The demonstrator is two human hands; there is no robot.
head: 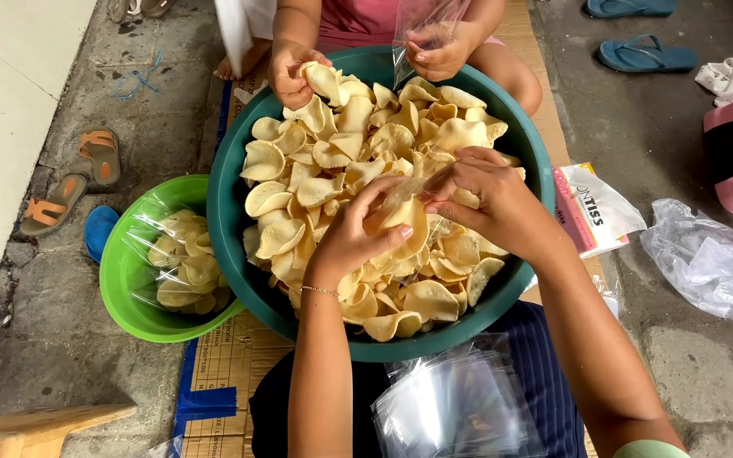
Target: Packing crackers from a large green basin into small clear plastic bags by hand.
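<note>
While kneeling over a large teal basin (231, 212) of pale yellow crackers (358, 161), a person fills a small clear bag (409, 193).

Near the basin's centre, the left hand (351, 237) is pinched on a cracker (407, 222) at the bag's mouth, and the right hand (485, 197) grips the bag's rim between fingers and thumb. At the basin's far edge, a second person's hands work: one (288, 71) closed on a cracker, the other (439, 56) holding up another clear bag (422, 25). Beside the basin's left edge sits a green bowl (120, 280) with filled bags (181, 263). Empty clear bags (456, 403) lie stacked on the person's lap, below the near edge.
</note>
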